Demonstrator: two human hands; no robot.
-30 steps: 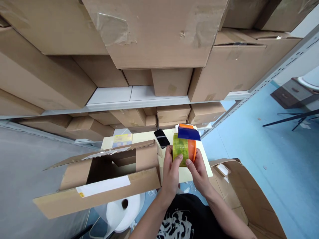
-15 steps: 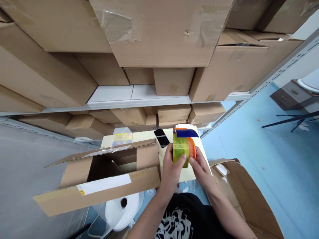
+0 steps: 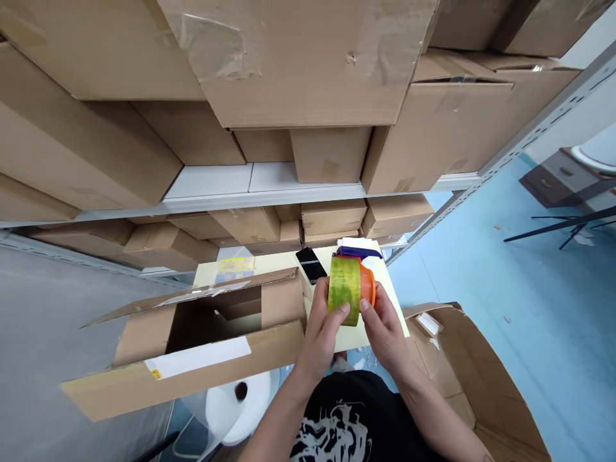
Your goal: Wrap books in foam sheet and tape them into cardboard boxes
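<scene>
Between my hands, above the pale yellow table [image 3: 276, 262], is a tape dispenser [image 3: 368, 285] with an orange body and a dark blue blade guard, carrying a wide roll of yellow-green tape [image 3: 344, 289]. My left hand [image 3: 323, 321] is closed on the tape roll from the left, thumb on its near side. My right hand [image 3: 382, 324] grips the orange side. An opened cardboard box [image 3: 282, 301] stands left of my hands, flaps spread, with a white label strip on the near flap. A black phone [image 3: 311, 265] lies on the table just behind the dispenser.
Shelves [image 3: 269, 200] filled with cardboard boxes rise in front. A large open carton [image 3: 481, 359] stands on the floor at right. Below the box at left is a white roll [image 3: 250, 410]. A yellow printed packet [image 3: 235, 268] lies on the table behind the box.
The tape dispenser has turned slightly in my hands, so its blue guard appears narrower and more edge-on. Both hands keep hold of it. The view has shifted a little.
</scene>
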